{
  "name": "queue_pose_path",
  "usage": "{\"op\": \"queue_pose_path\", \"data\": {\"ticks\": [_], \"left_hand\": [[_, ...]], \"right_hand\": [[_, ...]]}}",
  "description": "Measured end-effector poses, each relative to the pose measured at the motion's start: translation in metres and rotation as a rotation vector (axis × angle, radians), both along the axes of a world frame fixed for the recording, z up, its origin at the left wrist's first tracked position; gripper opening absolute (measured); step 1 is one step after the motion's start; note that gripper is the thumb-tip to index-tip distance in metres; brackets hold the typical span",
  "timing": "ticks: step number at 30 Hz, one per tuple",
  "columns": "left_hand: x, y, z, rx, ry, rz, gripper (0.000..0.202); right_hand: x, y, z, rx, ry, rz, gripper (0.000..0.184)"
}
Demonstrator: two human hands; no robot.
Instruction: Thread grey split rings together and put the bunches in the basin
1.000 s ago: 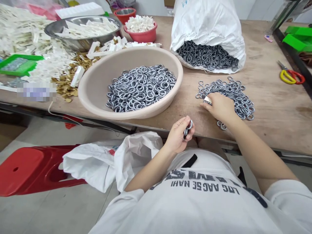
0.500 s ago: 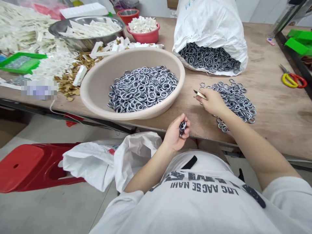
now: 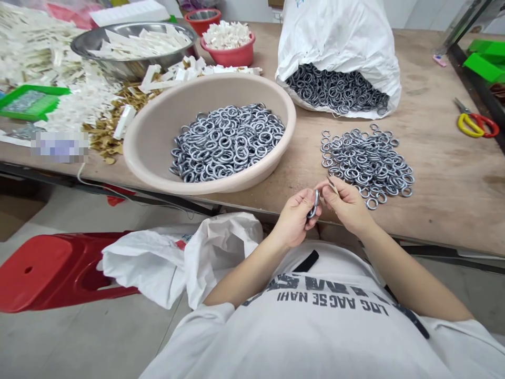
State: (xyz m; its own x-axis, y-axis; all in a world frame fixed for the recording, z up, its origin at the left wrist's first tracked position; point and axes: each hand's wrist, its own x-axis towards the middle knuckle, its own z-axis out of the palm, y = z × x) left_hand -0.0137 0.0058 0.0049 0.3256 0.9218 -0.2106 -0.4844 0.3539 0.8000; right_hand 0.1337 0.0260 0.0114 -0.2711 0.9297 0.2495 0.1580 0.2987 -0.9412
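Preferably, with the left hand (image 3: 296, 217) gripping a grey ring (image 3: 314, 204) by the near table edge (image 3: 445, 223), left of the ring pile (image 3: 369, 163), the right hand (image 3: 347, 206) should angle its pinched knife-like tool (image 3: 333, 185) clear of skin.

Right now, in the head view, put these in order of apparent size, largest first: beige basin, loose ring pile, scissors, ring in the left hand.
1. Beige basin
2. Loose ring pile
3. Scissors
4. Ring in the left hand
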Motion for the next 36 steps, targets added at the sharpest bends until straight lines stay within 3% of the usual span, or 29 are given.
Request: {"op": "queue_pose_path", "data": {"ticks": [6,12,15,19,26,29,33,36], "left_hand": [[0.005,-0.003,0.005,0.008,0.005,0.058,0.045],[0.007,-0.006,0.007,0.046,-0.009,0.055,0.046],[0.005,-0.005,0.008,0.026,-0.03,0.069,0.048],[0.005,-0.006,0.01,-0.046,-0.054,0.124,0.048],[0.006,-0.008,0.015,-0.108,-0.04,0.115,0.05],[0.006,-0.014,0.014,-0.082,-0.015,0.071,0.049],[0.005,-0.023,0.01,-0.017,-0.021,-0.098,0.049],[0.0,-0.02,0.01,-0.067,-0.057,-0.016,0.046]], "right_hand": [[-0.003,-0.008,0.006,0.093,-0.034,-0.068,0.021],[0.002,-0.009,0.009,0.037,0.028,-0.078,0.022],[0.007,-0.016,0.017,0.202,-0.189,-0.158,0.025],[0.007,-0.031,0.024,0.414,-0.578,-0.158,0.032],[0.002,-0.037,0.022,0.446,-0.728,-0.156,0.036],[0.006,-0.029,0.02,0.375,-0.708,-0.169,0.04],[0.023,0.006,0.014,0.2,-0.714,-0.368,0.046],[0.032,0.044,0.009,0.176,-0.853,-0.38,0.046]]}}
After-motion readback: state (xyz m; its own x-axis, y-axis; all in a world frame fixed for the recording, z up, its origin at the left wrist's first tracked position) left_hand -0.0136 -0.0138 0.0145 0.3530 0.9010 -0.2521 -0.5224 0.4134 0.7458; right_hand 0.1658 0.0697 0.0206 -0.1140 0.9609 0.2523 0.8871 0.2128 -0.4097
